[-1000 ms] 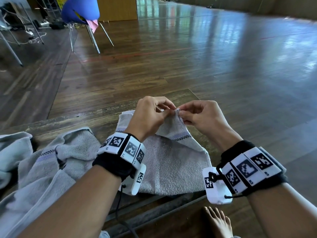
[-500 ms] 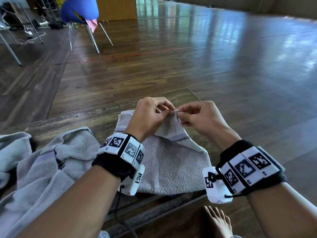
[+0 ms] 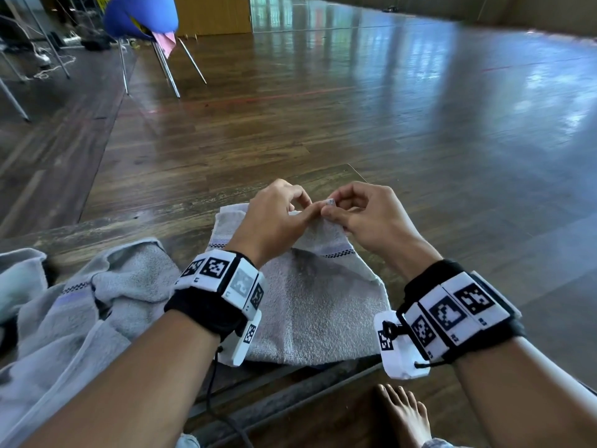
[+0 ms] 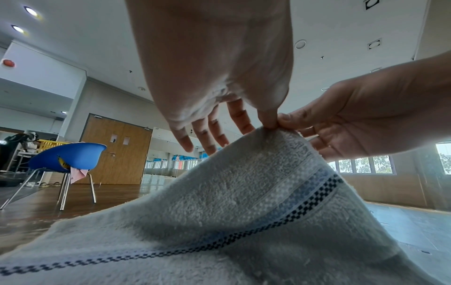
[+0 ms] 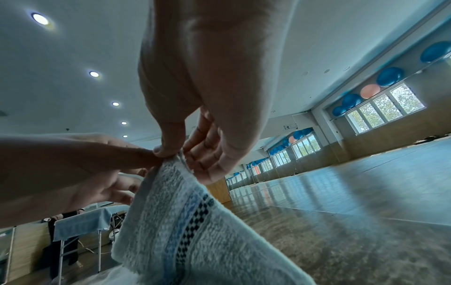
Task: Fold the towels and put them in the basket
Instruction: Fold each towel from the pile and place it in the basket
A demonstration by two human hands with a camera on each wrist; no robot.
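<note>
A grey towel [image 3: 316,305] with a blue stripe and a dark checkered band lies on the wooden table [image 3: 181,218] in front of me. Its far corner is lifted off the table. My left hand [image 3: 277,218] and right hand [image 3: 365,215] meet at that corner and both pinch it between thumb and forefinger. The left wrist view shows the pinched corner [image 4: 273,131] with the other fingers of the left hand [image 4: 209,81] spread loosely behind it. In the right wrist view the right hand [image 5: 195,123] grips the towel's edge [image 5: 180,156]. No basket is in view.
More grey towels [image 3: 80,305] lie crumpled at the table's left. A blue chair [image 3: 142,17] stands on the wooden floor far left. My bare foot [image 3: 403,412] shows below the table's near edge. The table's right corner [image 3: 349,169] is just beyond my hands.
Both hands have stayed at the lifted corner and shifted their pinch slightly; the corner now sits a little higher between the fingertips.
</note>
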